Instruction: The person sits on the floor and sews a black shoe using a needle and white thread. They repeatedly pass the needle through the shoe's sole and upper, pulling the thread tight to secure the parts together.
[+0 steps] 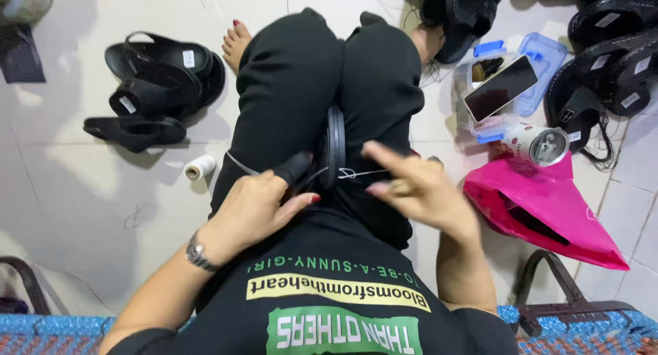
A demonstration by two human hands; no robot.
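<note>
Two hands on one job. Your left hand (257,204) is closed, pinching a black strap (296,166) against the sandal sole (334,146). That sole stands on edge between your knees, long axis running away from you. Your right hand (415,187) is half open just right of it, fingers drawing a pale thread (360,173) sideways off the sole; needle probably there, too small to confirm. Left hand is nearer. Farther left, a thread spool (200,167) on the floor.

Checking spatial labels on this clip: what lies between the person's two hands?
In the head view, a black sandal stands clamped between the knees, between left hand and right hand; a thin thread runs from it to the right hand.
</note>
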